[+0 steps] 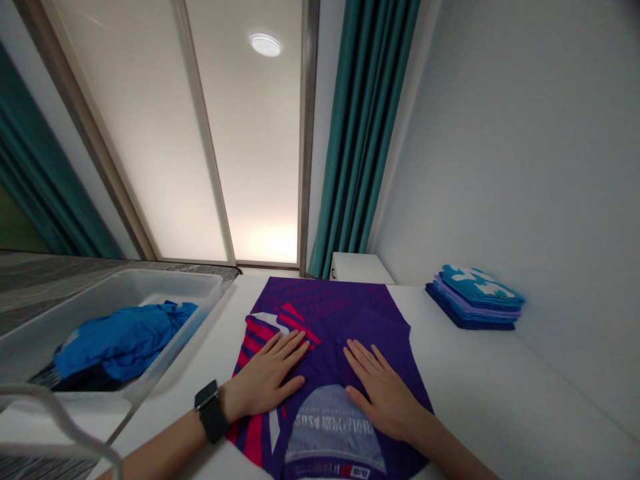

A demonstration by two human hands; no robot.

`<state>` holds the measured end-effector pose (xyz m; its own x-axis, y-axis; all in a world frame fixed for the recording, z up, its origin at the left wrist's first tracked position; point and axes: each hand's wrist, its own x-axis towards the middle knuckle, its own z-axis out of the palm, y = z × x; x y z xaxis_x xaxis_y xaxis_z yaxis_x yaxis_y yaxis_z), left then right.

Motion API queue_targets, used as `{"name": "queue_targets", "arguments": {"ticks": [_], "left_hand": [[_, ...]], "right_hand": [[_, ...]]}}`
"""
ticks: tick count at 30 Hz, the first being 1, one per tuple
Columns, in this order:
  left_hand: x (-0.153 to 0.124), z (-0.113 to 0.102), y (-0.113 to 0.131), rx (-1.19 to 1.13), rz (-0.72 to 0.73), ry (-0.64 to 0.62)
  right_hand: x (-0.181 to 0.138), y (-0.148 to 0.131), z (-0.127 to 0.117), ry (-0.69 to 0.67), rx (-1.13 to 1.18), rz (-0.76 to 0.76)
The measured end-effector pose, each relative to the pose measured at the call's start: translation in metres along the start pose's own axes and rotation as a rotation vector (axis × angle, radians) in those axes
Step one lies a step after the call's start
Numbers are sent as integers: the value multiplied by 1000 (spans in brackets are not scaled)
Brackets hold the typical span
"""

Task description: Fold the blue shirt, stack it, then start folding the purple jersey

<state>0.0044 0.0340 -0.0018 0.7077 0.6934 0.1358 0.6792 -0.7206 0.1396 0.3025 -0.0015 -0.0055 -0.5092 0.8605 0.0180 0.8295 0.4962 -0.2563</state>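
Observation:
A purple sports shirt point(327, 313) with red stripes and a pale printed panel lies spread flat on the white table point(480, 393). My left hand point(267, 377) rests palm down on its left side, fingers stretched out and together; a black watch sits on that wrist. My right hand point(383, 390) lies flat on the shirt's middle right, fingers extended. Neither hand grips anything.
A translucent plastic bin point(150, 283) at the left holds crumpled blue garments point(123, 340). A stack of folded blue and purple clothes point(475, 297) sits at the table's right by the wall. Teal curtains point(363, 133) and a frosted sliding door stand beyond the far edge.

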Motion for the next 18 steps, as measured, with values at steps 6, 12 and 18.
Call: {"name": "queue_targets", "arguments": {"ticks": [6,12,18], "left_hand": [[-8,3,13,-5,-22,-12],[-19,4,18,-38,-17,7],[8,-11,4,-38,-60,11]], "right_hand": [[-10,-5,6,-5,14,-10],[-17,-11,-4,-51,58,-4],[24,-5,-25,-48,75,-26]]}}
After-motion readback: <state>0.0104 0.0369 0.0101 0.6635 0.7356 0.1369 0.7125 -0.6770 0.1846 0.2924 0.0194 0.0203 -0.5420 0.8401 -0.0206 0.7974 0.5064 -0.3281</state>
